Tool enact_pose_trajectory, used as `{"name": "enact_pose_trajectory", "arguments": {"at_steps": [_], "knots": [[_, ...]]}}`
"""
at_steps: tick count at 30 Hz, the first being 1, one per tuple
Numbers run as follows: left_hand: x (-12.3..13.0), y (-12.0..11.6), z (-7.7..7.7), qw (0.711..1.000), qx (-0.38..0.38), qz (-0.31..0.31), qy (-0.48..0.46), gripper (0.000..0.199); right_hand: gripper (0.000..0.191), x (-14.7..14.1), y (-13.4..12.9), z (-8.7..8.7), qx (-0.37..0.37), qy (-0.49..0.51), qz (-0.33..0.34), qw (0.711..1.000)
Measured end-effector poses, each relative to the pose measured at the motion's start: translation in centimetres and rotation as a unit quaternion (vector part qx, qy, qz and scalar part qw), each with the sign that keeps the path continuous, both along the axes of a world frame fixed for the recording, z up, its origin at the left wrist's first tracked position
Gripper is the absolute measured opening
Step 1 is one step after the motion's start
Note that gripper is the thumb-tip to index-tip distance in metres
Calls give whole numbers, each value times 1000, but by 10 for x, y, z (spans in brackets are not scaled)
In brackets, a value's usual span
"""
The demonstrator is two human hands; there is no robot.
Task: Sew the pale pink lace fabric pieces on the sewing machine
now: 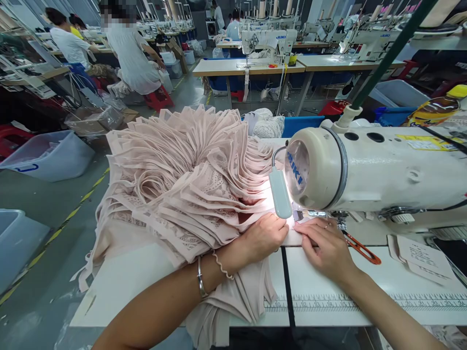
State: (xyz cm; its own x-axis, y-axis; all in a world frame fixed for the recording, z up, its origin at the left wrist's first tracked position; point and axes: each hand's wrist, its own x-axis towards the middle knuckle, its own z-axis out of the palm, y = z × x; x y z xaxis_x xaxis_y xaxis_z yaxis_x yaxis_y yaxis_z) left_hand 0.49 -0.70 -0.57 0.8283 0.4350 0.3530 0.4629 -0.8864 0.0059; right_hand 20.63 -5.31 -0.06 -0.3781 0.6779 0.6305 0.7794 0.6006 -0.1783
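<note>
At the white sewing machine [394, 167], both hands meet at a lit piece of pale pink fabric [293, 238]. My left hand [266, 236] is closed on this fabric, its fingertips below the small grey lamp [280, 193]. My right hand [326, 246] rests on the other side with fingers stretched forward, the tips touching the fabric edge and the thumb apart. A large bundle of pink lace-trimmed pieces [189, 180] is heaped left of the machine, over my left forearm's far side. The lamp and machine head hide the needle area.
Orange-handled thread snips [363, 248] lie right of my right hand, near paper tags [425, 257]. A printed ruler [328, 304] runs along the table's front edge. Plastic bins [51, 155] stand on the floor at left. People and other sewing machines [270, 41] are behind.
</note>
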Motion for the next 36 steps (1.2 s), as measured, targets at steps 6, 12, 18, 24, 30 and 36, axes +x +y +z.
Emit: {"name": "enact_pose_trajectory", "arguments": {"at_steps": [6, 12, 18, 24, 30, 36], "knots": [[0, -1, -2, 1000, -1, 5, -6, 32, 38, 1, -2, -2, 14, -29, 49, 998], [-6, -4, -3, 994, -86, 38, -49, 19, 34, 1, 1, -6, 16, -55, -26, 998], [-13, -6, 2, 987, -151, 15, -61, 20, 34, 1, 2, -10, -12, -30, -29, 999], [-11, -4, 0, 985, -159, 11, -70, 22, 34, 0, 0, -10, -5, -15, -18, 1000], [-10, -2, -1, 985, -162, 27, -46, 20, 33, 1, 2, -10, -12, -14, -4, 1000], [-6, 1, 7, 979, -194, 47, -43, 20, 35, 2, 5, -12, -6, -37, -13, 999]]}}
